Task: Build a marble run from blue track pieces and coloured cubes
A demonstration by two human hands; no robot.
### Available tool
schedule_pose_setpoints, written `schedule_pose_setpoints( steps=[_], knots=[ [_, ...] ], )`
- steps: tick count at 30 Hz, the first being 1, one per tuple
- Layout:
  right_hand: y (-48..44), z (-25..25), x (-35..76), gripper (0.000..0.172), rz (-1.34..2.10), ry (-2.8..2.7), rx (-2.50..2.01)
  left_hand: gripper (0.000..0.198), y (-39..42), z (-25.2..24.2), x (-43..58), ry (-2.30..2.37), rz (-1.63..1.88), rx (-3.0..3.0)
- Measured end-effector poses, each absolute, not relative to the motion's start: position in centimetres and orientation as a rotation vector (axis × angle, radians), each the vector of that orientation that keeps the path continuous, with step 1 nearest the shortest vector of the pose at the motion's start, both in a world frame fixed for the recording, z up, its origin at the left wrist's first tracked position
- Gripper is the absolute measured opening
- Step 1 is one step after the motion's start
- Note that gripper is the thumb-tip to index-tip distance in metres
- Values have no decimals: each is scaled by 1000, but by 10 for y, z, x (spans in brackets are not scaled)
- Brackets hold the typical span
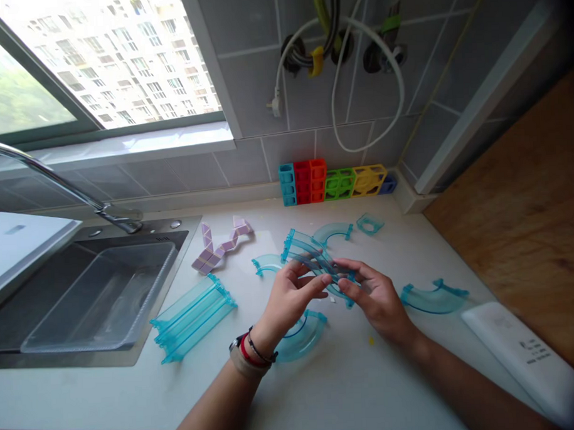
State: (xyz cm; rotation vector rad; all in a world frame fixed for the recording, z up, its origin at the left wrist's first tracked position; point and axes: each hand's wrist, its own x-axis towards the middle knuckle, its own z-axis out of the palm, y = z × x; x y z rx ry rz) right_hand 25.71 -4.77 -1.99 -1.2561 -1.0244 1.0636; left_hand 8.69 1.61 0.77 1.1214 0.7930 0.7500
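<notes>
Between my two hands, a little above the counter, is a translucent blue curved track piece [311, 255]. My left hand [301, 286] grips it from the left, thumb pointing right. My right hand [369, 293] pinches its lower right end with thumb and fingers. Another curved track piece [303, 340] lies under my left wrist. Behind the hands are two more curves, one at the back [335, 232] and one partly hidden at the left [267, 264]. A further curve [435, 297] rests right of my right hand. Straight track pieces [194, 318] lie together at the left.
A lilac folding snake puzzle [217, 249] lies near the sink [145, 345], which holds a clear plastic basin [101, 297]. Colourful toy blocks [333, 181] line the back wall. A small blue square piece [369, 224] lies before them. At right is a long white box [522, 357].
</notes>
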Motion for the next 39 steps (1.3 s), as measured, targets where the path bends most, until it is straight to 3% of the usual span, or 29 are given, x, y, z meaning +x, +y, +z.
schedule_pose_setpoints(
  steps=[28,33,37,39],
  knots=[
    [-45,-14,275,48,1000,-1128,-1174,55,21,4,79,644,721,1024],
    [-35,8,292,39,977,-1266,-1263,52,20,8,79,635,730,1057],
    [-33,36,290,59,827,-1711,-1339,50,22,7,78,644,770,1109],
    [-31,46,287,58,719,-1855,-1371,52,23,5,79,636,796,1100]
  ],
)
